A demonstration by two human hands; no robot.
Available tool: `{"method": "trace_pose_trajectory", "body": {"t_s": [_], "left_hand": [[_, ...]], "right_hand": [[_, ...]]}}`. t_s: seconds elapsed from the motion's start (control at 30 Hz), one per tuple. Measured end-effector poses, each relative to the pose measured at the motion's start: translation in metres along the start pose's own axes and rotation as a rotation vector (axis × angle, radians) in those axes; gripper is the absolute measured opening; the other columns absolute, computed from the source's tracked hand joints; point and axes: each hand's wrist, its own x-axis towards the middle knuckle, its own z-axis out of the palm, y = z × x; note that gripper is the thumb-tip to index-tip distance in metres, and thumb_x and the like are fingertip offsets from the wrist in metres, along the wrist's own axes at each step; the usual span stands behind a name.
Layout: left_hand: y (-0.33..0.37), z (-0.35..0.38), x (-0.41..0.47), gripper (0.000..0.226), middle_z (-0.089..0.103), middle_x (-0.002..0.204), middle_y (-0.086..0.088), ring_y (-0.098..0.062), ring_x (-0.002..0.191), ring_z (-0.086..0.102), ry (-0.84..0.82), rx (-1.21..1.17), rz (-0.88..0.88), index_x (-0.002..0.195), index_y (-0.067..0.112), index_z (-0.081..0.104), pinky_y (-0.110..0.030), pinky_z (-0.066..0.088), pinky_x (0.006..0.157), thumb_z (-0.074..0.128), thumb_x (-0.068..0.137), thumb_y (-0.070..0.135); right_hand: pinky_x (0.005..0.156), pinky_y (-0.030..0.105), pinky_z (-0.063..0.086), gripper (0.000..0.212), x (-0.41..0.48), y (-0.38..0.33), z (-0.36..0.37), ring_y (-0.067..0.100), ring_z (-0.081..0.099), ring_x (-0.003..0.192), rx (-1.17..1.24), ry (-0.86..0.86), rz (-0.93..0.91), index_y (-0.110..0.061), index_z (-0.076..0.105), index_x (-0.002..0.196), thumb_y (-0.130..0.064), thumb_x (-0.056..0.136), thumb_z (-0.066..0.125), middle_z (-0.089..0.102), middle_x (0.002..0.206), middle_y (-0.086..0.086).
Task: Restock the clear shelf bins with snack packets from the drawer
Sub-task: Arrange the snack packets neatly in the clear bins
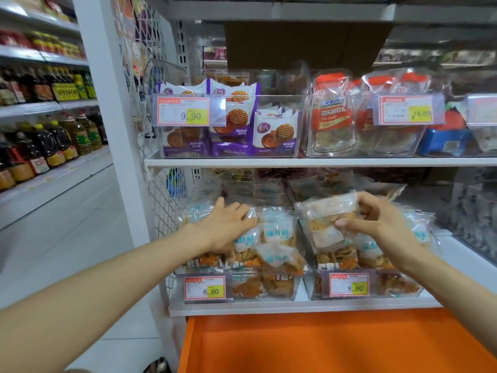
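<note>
On the lower shelf (295, 308) two clear bins stand side by side at the front edge, each heaped with clear snack packets printed in pale blue, and each with an orange-bordered price tag reading 8.80 on its front wall. The left grip (228, 224), a bare hand, lies palm down with its fingers straight and spread on top of the packets in the left bin (282, 290), near that shelf's left end beside a white wire mesh panel (164, 205). The right grip (382, 224) pinches one snack packet (330, 214) between thumb and curled fingers, holding it just above the heap in the right bin (390, 290). The packet is tilted and shows golden crisps through the film. Below the lower shelf's front edge an orange drawer (322, 343) stands pulled out. On the upper shelf (295, 162) a clear bin of purple biscuit packets (234, 122) sits at the left end with a 9.90 tag, and just beside it a bin of red-labelled packets (333, 117). Far to the left, well apart, other shelves carry oil bottles (53, 141).
</note>
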Motion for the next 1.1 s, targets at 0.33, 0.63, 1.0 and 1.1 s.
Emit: {"method": "trace_pose_trajectory", "body": {"t_s": [0.33, 0.63, 1.0, 1.1], "left_hand": [[0.003, -0.012, -0.006, 0.076, 0.030, 0.134, -0.001, -0.019, 0.125, 0.025, 0.016, -0.119, -0.045, 0.131, 0.022, 0.034, -0.038, 0.017, 0.103, 0.071, 0.072, 0.053], [0.048, -0.009, -0.046, 0.012, 0.062, 0.072, 0.006, -0.012, 0.069, 0.054, 0.618, -0.684, -0.204, 0.092, 0.017, 0.050, -0.035, 0.046, 0.071, 0.049, 0.093, 0.029], [0.059, 0.013, -0.080, 0.022, 0.069, 0.085, -0.004, -0.013, 0.072, 0.066, 0.029, -1.620, -0.362, 0.094, 0.016, 0.059, -0.030, 0.056, 0.071, 0.066, 0.082, 0.001], [0.059, 0.045, -0.089, 0.026, 0.064, 0.088, -0.004, -0.016, 0.080, 0.062, -0.167, -1.279, -0.292, 0.101, 0.006, 0.060, -0.025, 0.051, 0.066, 0.070, 0.078, 0.002]], "right_hand": [[0.054, 0.024, 0.033, 0.028, -0.033, 0.055, 0.061, 0.003, 0.039, 0.051, -0.510, -0.459, 0.029, -0.025, 0.048, 0.084, -0.013, 0.078, 0.073, 0.044, 0.056, -0.008], [0.054, 0.020, 0.032, 0.033, -0.037, 0.044, 0.061, 0.003, 0.039, 0.053, -0.274, -0.071, -0.063, -0.025, 0.049, 0.079, -0.010, 0.075, 0.078, 0.045, 0.057, -0.006], [0.088, 0.029, 0.041, 0.023, -0.088, 0.062, 0.074, 0.021, 0.054, 0.105, -0.589, -0.260, -0.811, -0.010, 0.055, 0.111, -0.018, 0.092, 0.046, 0.053, 0.116, 0.006], [0.070, 0.032, 0.045, 0.015, -0.110, 0.113, 0.098, 0.023, 0.056, 0.083, -0.752, -0.642, -0.691, -0.013, 0.055, 0.100, -0.015, 0.089, 0.046, 0.057, 0.098, 0.005]]}}
